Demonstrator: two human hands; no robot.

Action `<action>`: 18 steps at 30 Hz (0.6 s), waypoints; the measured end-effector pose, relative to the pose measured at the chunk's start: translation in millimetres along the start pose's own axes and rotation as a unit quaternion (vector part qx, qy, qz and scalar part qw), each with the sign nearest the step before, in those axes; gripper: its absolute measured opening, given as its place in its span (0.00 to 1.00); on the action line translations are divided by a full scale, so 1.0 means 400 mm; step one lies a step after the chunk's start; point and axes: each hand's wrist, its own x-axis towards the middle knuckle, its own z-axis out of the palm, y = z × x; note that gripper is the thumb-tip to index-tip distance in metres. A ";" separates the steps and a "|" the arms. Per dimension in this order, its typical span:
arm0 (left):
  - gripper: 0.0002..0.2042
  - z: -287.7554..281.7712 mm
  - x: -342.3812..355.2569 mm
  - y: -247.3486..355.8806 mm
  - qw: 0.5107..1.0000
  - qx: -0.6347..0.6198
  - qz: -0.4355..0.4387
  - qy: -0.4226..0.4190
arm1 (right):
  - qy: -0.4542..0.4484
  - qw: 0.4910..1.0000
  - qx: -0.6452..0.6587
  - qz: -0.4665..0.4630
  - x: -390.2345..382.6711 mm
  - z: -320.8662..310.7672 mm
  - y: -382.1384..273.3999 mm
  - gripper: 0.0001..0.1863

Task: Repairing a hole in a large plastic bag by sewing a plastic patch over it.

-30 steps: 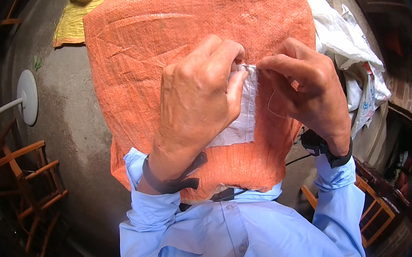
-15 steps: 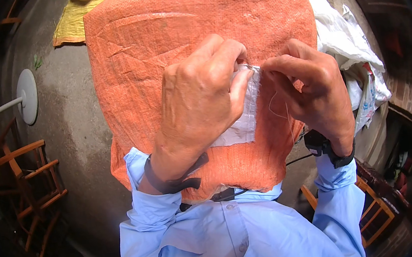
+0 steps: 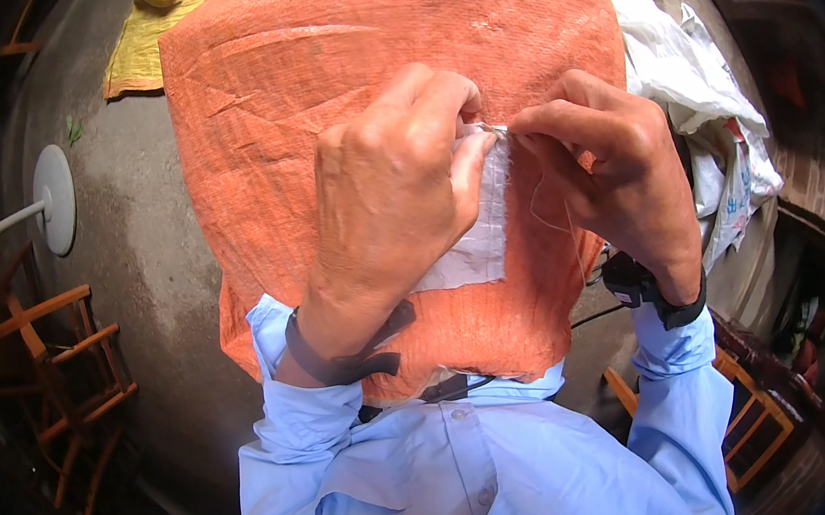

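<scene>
A large orange woven sack (image 3: 270,142) is spread in front of me over my lap. On it lies a white woven patch (image 3: 478,256), its upper corner raised between the thumb and bent fingers of my left hand (image 3: 393,164). My right hand (image 3: 611,136) is closed in a pinch at that same corner. Its fingertips meet a thin bright sliver that looks like a sewing needle (image 3: 497,130), mostly hidden. A fine pale thread (image 3: 540,212) hangs in a loose loop below the right fingers.
White sacks (image 3: 708,106) lie in a heap to the right, and a yellow sack (image 3: 135,55) at the far left. A white round-based stand (image 3: 56,199) and a wooden chair (image 3: 59,335) are on the left. Another wooden chair (image 3: 751,413) stands at lower right.
Both hands and the patch corner have shifted slightly left and up along with the sack. The right fingertips have come closer to the left thumb.
</scene>
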 end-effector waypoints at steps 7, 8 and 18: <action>0.11 -0.001 -0.002 -0.002 1.000 -0.009 0.003 0.004 | 0.001 1.000 0.027 0.014 -0.004 0.003 0.017 0.10; 0.11 0.000 -0.001 -0.001 1.000 -0.012 0.002 0.005 | 0.003 0.999 0.029 0.013 -0.003 0.005 0.020 0.10; 0.12 -0.003 -0.003 -0.005 1.000 -0.010 0.003 0.006 | 0.003 1.000 0.025 0.013 0.003 0.007 0.012 0.09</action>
